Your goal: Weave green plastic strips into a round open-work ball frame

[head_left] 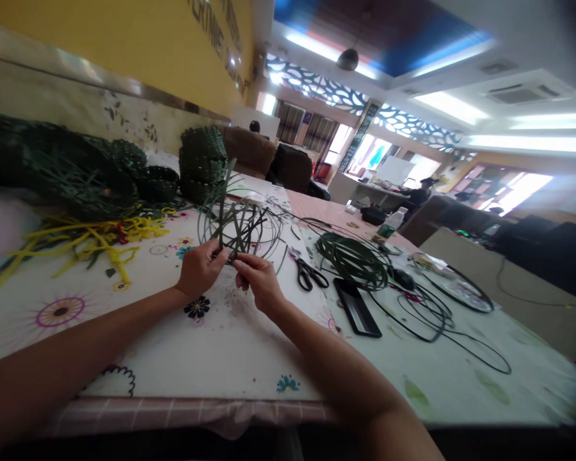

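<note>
A loose open weave of dark green strips stands over the patterned tablecloth, its strips curving up and outward. At its near left edge my left hand is closed on the strips, thumb pressed against the fingers. My right hand pinches a strip at the near edge, just right of the left hand. The two hands are close together, with a small gap between them. Black-handled scissors lie right of my right hand, beside a coil of green strip.
Green woven baskets and yellow strips are at the left. A black tray, a bottle and looping strips lie to the right. Chairs stand behind the table; a person is far back.
</note>
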The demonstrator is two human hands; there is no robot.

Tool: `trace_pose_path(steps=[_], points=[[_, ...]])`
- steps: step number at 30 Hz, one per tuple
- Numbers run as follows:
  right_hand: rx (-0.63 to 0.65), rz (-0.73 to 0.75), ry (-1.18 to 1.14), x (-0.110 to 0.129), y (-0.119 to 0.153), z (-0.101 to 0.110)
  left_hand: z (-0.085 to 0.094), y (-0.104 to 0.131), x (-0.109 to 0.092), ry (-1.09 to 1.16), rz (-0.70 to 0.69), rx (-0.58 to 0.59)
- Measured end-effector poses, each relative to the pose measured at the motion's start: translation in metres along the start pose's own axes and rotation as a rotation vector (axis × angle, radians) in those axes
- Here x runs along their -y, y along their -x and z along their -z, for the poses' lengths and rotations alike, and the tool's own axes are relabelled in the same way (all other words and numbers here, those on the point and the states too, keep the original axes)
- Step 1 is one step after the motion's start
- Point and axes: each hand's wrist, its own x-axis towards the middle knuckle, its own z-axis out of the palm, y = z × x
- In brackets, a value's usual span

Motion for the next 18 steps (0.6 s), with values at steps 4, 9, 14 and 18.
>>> trace_pose_path(steps=[4,9,14,18], points=[[0.027,0.119,0.084,-0.003,-0.003,0.005,0.0,-0.005,0.0,0.164,0.154,0.064],[0.144,0.219,0.305,0.001,-0.007,0.017,0.001,-0.008,0.004,0.448,0.291,0.184],[0.182,0.186,0.239,0.004,-0.009,0.019,-0.002,-0.005,0.001,0.538,0.406,0.182],[0.049,0.137,0.057,0.004,-0.01,0.014,-0.006,-0.002,-0.005,0.555,0.408,0.083]])
